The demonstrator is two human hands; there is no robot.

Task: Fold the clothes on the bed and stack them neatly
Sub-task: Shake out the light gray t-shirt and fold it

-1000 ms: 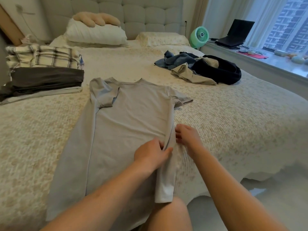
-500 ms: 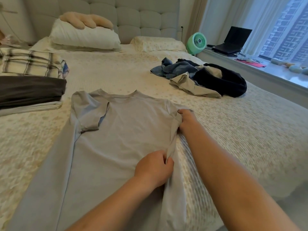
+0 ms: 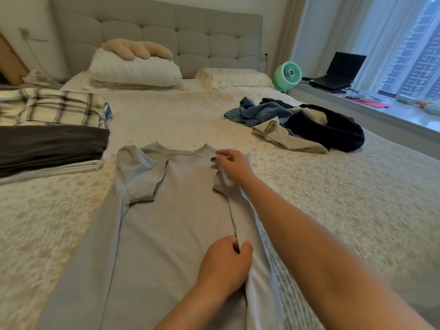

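The bed [image 3: 333, 210] fills the view, and the shirt [image 3: 171, 234] lies flat on it from centre down to 6 o'clock, collar toward 12. The biggest change over the last second is at the shirt's right side: the right hand [image 3: 234, 164] has travelled up the side seam from beside the left hand to the shoulder near the collar, and the right sleeve, which stuck out toward 3 o'clock a second ago, is now drawn in over the chest. I judge this the second lengthwise fold under way, matching the left side, whose edge and sleeve are already turned in. After this, the shirt probably needs only its cross folds before stacking.

The shirt is pale grey-blue, thin and soft, long in the body. The turned-in right edge forms a raised ridge running from the sleeve down to 6 o'clock.

At 9 o'clock sits the stack [image 3: 47, 139] of folded clothes, plaid on top and dark grey below. At 2 o'clock the unfolded heap [image 3: 309, 125] of blue, beige and black clothes waits, well apart from the shirt.

The right hand's fingers are curled, pinching the shoulder cloth. The left hand [image 3: 226, 263], at 6 o'clock, has thumb and fingers clamped on the folded edge.
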